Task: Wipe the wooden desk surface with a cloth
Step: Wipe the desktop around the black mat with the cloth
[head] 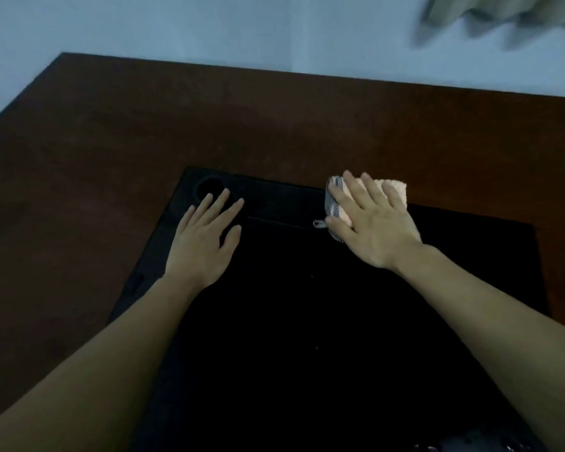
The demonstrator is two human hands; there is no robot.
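With the flat, straight-fingered right hand [372, 220] pressing the folded peach cloth [393, 192] at one o'clock on the black mat [307, 321], sweep steadily toward twelve onto the reddish-brown wooden table [177, 125], while the open left hand [203, 236] steadies the mat.

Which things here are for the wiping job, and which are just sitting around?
For the job:
- pink cloth, under the right hand
- right hand, pressing flat on the cloth
- wooden desk

Just there:
- black mat with a round hollow
- left hand, resting flat on the mat
- curtain, top right, blurred
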